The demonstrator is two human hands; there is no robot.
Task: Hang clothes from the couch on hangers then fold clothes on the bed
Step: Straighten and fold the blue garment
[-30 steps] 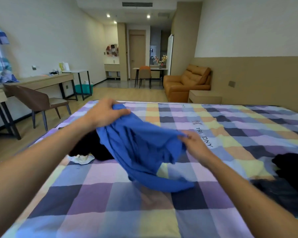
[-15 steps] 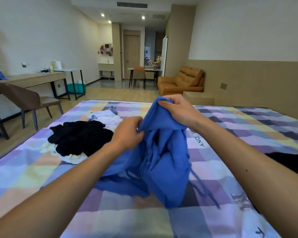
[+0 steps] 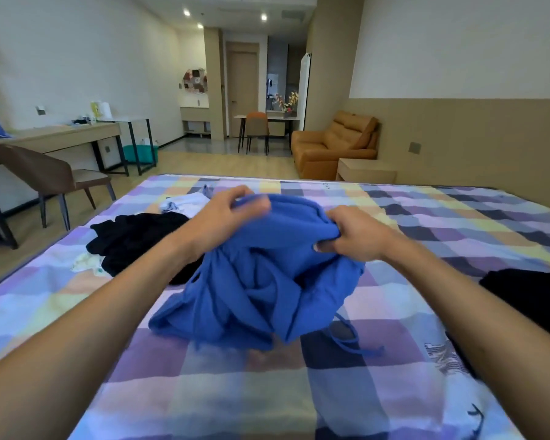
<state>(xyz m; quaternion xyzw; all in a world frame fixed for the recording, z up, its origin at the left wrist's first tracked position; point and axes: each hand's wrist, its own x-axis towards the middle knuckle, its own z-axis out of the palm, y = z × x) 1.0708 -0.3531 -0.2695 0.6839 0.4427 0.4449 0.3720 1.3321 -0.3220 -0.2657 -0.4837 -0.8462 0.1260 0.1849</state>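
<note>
A crumpled blue garment (image 3: 261,290) with thin drawstrings hangs bunched over the checked bed (image 3: 442,223). Its lower folds rest on the cover. My left hand (image 3: 223,217) pinches its upper left edge, fingers blurred. My right hand (image 3: 353,233) grips the upper right edge in a closed fist. A pile of black clothes (image 3: 134,236) lies left of the blue garment, with white pieces (image 3: 185,201) behind and under it. More dark clothing (image 3: 534,300) lies at the right edge of the bed.
An orange couch (image 3: 334,144) stands beyond the bed beside a low wooden side table (image 3: 365,169). A long desk (image 3: 54,138) and a brown chair (image 3: 51,179) line the left wall. A dining table with an orange chair (image 3: 258,128) sits far back.
My hands have lowered the blue garment and moved apart along its top edge. My right hand shifted right; my left hand moved up to the left edge.
</note>
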